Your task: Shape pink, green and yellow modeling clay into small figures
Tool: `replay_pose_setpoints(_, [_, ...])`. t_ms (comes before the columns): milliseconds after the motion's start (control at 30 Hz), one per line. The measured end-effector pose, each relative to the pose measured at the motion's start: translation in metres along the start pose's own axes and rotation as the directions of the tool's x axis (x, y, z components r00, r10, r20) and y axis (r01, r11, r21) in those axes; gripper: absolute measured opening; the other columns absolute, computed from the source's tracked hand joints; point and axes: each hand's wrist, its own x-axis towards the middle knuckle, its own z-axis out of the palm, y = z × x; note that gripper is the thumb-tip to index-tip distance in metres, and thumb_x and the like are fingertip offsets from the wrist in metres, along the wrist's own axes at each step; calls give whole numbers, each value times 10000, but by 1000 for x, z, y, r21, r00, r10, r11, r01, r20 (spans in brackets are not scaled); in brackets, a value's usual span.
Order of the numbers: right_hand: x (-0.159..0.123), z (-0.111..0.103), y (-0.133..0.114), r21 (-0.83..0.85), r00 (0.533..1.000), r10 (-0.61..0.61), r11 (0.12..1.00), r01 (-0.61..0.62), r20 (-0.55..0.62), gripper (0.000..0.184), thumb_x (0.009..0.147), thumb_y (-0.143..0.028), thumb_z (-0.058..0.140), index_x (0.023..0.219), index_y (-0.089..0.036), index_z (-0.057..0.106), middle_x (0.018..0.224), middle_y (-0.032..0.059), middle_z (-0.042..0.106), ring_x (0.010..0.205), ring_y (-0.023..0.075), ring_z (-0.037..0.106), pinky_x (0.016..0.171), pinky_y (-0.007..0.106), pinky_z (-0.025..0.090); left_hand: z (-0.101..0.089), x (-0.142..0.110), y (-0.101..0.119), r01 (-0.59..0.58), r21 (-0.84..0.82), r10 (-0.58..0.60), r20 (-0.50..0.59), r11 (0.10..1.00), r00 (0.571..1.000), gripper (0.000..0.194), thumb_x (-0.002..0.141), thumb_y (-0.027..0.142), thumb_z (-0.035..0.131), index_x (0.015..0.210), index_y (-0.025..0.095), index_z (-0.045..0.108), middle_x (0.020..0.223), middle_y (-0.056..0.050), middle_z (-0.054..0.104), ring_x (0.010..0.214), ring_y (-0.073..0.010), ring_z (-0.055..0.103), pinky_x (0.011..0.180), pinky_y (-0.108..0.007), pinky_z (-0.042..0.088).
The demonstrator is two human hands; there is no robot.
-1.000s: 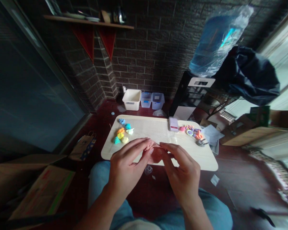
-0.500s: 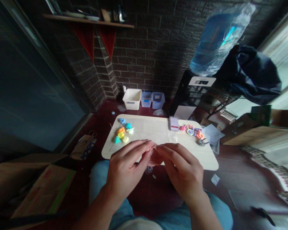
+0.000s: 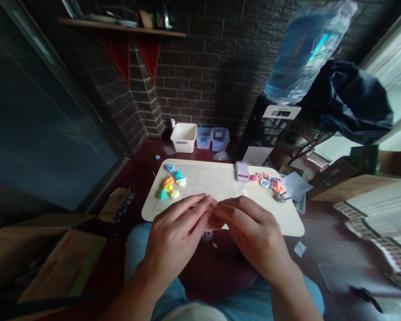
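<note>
While the denim-clad knees (image 3: 138, 249) sit just short of the worktop (image 3: 292, 224), it's the hands we're watching, right over its near edge! Left hand (image 3: 178, 229) and right hand (image 3: 255, 232) are together, fingers bent inward, tips meeting or all but meeting in one tight huddle. Clamped on something? Can't tell from here; the curled fingers screen the spot, so any piece they have is tucked between those tips, above the worktop's near edge. Fingertips brought together like that, I'd judge, give fine control over something small.

Out to the worktop's left end, and what a line-up: pale yellow lump (image 3: 174, 194), green lump (image 3: 163, 194), yellow lump (image 3: 168, 188), white lump (image 3: 181, 182), orange lump (image 3: 169, 180), turquoise lump (image 3: 178, 174), blue lump (image 3: 169, 168), sorted by colour, probably so nothing mixes. Across the worktop's middle lies a clear textured sheet (image 3: 207, 176), likely guarding the surface. At its right end, grey piece (image 3: 280, 197), ringed disc (image 3: 264, 183) and pink piece (image 3: 254, 177) crowd together, perhaps to stay apart from the lumps. And the phone (image 3: 243, 173), by the far edge, presumably parked within sight!

Past the worktop's far edge: white bin (image 3: 183, 145) on the floor, then, off to its far right, the water dispenser (image 3: 259, 154).
</note>
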Motion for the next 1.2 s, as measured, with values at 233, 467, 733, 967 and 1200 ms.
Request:
replay_pose_setpoints(233, [7, -3, 1, 13, 997, 14, 1000, -16, 80, 247, 944, -73, 484, 1107, -184, 633, 974, 78, 669, 883, 192, 621, 712, 299, 530, 0, -2, -2, -19, 32, 19, 7, 999, 1000, 238, 834, 83, 658, 1059, 131, 718, 1070, -75, 747, 952, -140, 712, 933, -211, 545])
replay_pose_setpoints(467, [11, -4, 2, 8, 984, 127, 992, -129, 129, 202, 932, -107, 545, 1101, -200, 605, 944, 45, 685, 833, 170, 637, 702, 277, 507, -2, 0, -1, -45, 30, 45, 16, 999, 999, 175, 833, 87, 660, 996, 110, 720, 1025, -81, 748, 928, -130, 708, 938, -189, 527])
replay_pose_setpoints(733, [16, -4, 0, 79, 980, 134, 986, -147, 144, 217, 917, -75, 560, 1049, -218, 656, 894, 24, 687, 793, 153, 640, 698, 254, 504, -2, -3, -1, -33, 24, 32, 41, 999, 999, 220, 829, 72, 656, 1037, 115, 712, 1055, -82, 739, 957, -128, 693, 961, -183, 496])
replay_pose_setpoints(967, [19, 2, 6, 186, 972, 219, 955, -230, 82, 159, 902, -115, 609, 1005, -216, 675, 905, 17, 700, 791, 137, 660, 698, 230, 501, -5, -5, -1, 203, -150, -186, 122, 968, 975, 291, 816, 167, 688, 1104, 196, 720, 1124, -61, 722, 1021, -182, 674, 947, -248, 512])
replay_pose_setpoints(1200, [19, 4, 25, 324, 971, 207, 916, -235, 119, 138, 885, -114, 632, 956, -220, 684, 899, 3, 725, 821, 140, 670, 730, 242, 514, 5, -3, -16, 729, -673, -623, 518, 126, 586, 377, 860, 453, 615, 1071, 162, 728, 1169, -123, 694, 1018, -289, 668, 706, -331, 601])
